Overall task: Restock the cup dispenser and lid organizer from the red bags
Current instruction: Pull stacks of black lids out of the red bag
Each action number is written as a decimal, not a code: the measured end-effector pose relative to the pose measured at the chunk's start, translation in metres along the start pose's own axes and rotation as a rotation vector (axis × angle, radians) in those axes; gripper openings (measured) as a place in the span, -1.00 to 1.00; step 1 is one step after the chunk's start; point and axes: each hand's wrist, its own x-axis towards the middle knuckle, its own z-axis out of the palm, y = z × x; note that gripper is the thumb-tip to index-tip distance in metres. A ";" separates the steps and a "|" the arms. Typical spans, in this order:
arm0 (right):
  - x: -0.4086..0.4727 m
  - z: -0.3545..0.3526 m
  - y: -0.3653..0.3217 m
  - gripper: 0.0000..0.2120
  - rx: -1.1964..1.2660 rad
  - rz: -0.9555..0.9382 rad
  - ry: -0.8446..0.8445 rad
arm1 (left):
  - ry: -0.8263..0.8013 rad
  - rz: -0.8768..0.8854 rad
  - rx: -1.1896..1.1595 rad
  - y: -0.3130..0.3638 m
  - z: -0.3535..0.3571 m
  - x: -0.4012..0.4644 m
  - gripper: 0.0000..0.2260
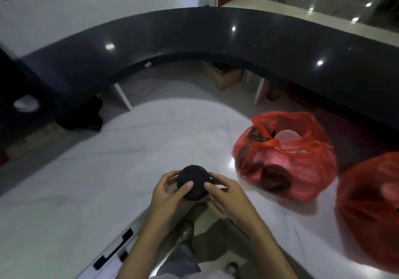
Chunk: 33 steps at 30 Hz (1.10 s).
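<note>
Gripping from both sides, the two hands are holding a stack of round black plastic lids point(193, 182) just above the near edge of the glossy white desk point(108, 160). The left hand point(167, 194) is curling round the stack's left side with its thumb lying across the top lid, and the right hand point(226, 192) is closing on the right side with its thumb also resting on top. Something pale is showing beneath the stack, too hidden to identify. To the right, a translucent red plastic bag point(287, 160) is sitting on the desk with its mouth open, showing more dark lids and pale round lids inside. A second red plastic bag point(371, 211) is lying just beside it at the right edge, partly cut off. A curved black glossy counter point(216, 39) is arching across behind the desk, with a brown cardboard box point(224, 77) underneath it.
</note>
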 end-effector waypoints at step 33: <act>0.099 -0.007 -0.051 -0.81 -0.953 -0.261 0.444 | -0.269 0.660 1.053 0.032 -0.086 0.189 -0.75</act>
